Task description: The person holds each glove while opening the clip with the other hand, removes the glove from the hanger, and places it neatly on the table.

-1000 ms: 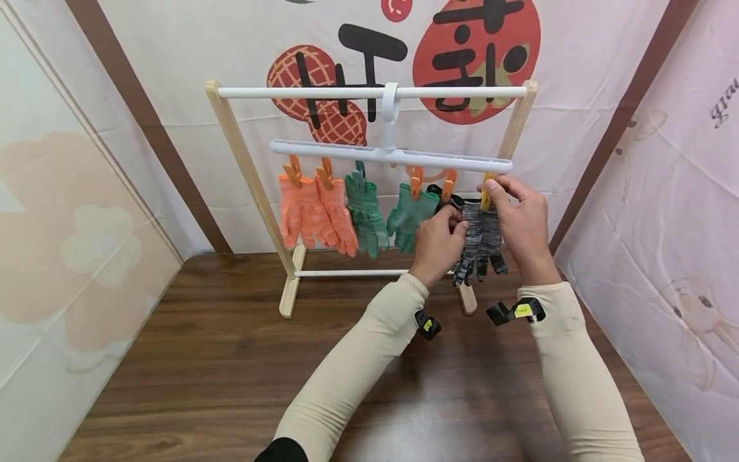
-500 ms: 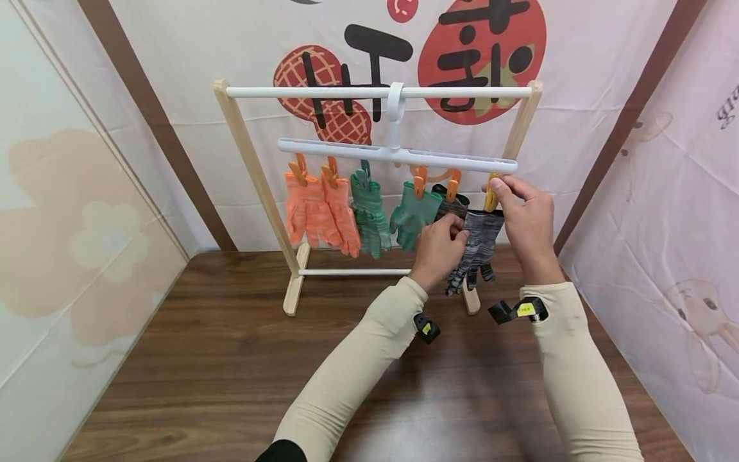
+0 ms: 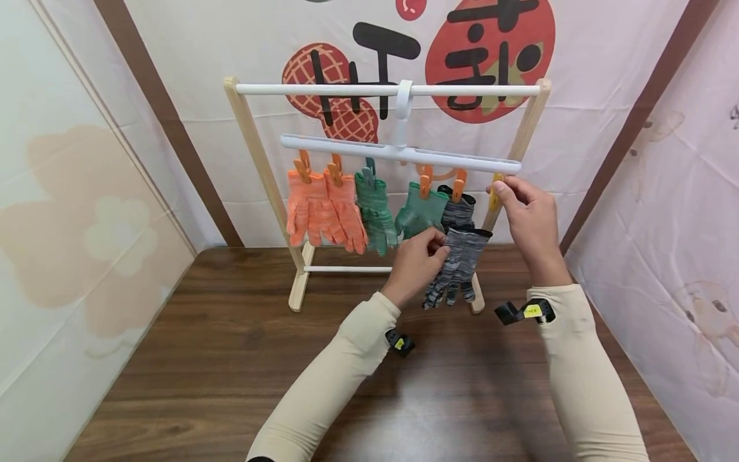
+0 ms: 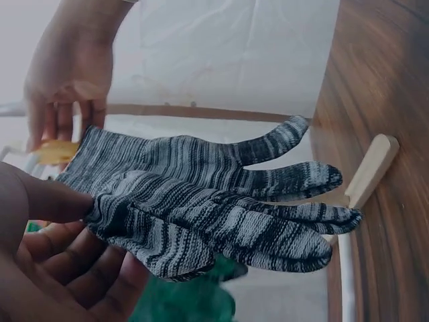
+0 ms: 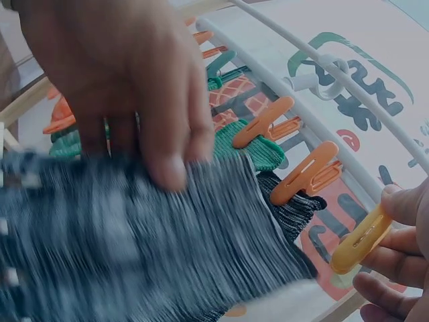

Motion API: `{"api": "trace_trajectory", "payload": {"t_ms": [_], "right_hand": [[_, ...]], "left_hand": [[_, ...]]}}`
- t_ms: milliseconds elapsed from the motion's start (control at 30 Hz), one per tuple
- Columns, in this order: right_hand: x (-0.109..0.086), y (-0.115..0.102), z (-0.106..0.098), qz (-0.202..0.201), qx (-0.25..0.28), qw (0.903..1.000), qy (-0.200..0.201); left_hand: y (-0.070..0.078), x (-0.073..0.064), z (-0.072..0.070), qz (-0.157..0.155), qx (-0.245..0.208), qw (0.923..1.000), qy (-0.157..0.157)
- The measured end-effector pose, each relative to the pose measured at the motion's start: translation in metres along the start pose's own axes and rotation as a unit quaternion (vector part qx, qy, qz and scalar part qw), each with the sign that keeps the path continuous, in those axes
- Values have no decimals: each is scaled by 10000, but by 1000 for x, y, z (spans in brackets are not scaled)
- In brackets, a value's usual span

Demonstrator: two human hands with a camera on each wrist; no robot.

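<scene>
My left hand [image 3: 417,262] pinches a grey-and-black striped knit glove [image 4: 181,194] by its side near the cuff. The glove hangs below the hanger, fingers pointing down, apart from any peg. At the hanger's right end, my right hand [image 3: 530,212] pinches a yellow clothes peg [image 5: 362,239] between thumb and fingers, with no glove in it. Behind the held glove, a second striped glove [image 3: 458,208] hangs from an orange peg [image 5: 305,176]. Beside that, a green glove [image 3: 423,208] hangs from another orange peg [image 3: 425,182].
A white hanger [image 3: 369,149] hangs from the white bar [image 3: 323,90] of a wooden stand [image 3: 254,151] on the brown table [image 3: 231,359]. Toward its left end hang orange gloves [image 3: 308,205] and another green glove [image 3: 376,215]. A printed cloth [image 3: 190,64] stands behind.
The striped glove has come away from the yellow peg and moved down and left with my left hand. My right hand stays at the peg. The head view has shifted slightly.
</scene>
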State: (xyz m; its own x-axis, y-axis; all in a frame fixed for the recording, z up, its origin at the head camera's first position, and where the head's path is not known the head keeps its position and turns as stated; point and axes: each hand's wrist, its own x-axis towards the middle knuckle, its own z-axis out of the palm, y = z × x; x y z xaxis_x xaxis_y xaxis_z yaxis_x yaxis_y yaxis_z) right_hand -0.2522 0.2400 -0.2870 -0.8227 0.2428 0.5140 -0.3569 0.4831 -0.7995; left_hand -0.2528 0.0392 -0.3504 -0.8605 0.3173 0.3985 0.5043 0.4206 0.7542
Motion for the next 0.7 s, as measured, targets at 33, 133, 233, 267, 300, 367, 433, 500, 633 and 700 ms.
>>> {"api": "trace_trajectory", "payload": {"t_ms": [33, 133, 233, 267, 300, 367, 433, 500, 633, 700], "right_hand": [[0, 0, 0, -5, -10, 10000, -8], [-1, 0, 0, -17, -78, 10000, -15], [-1, 1, -2, -1, -89, 9999, -52], [-2, 1, -2, -2, -87, 9999, -62], [-2, 2, -2, -6, -64, 10000, -76], [-2, 3, -2, -9, -26, 9999, -98], [-2, 3, -2, -38, -7, 9999, -110], [-2, 3, -1, -62, 0, 9999, -120], [-1, 3, 2, -77, 45, 9999, -132], [0, 4, 3, -41, 73, 9999, -140]], "left_hand": [[-2, -4, -4, 1, -40, 10000, -24], [-6, -15, -18, -59, -137, 9998, -92], [-8, -25, -30, -147, -223, 9996, -133], [-9, -29, -34, -177, -257, 9994, -139], [-11, -32, -38, -196, -299, 9992, -150], [-15, -38, -45, -209, -415, 9988, -170], [-19, -44, -52, -259, -543, 9980, -180], [-24, -48, -59, -331, -589, 9976, -150], [-32, -56, -70, -587, -721, 9956, -69], [-36, -58, -73, -770, -921, 9927, -76]]}}
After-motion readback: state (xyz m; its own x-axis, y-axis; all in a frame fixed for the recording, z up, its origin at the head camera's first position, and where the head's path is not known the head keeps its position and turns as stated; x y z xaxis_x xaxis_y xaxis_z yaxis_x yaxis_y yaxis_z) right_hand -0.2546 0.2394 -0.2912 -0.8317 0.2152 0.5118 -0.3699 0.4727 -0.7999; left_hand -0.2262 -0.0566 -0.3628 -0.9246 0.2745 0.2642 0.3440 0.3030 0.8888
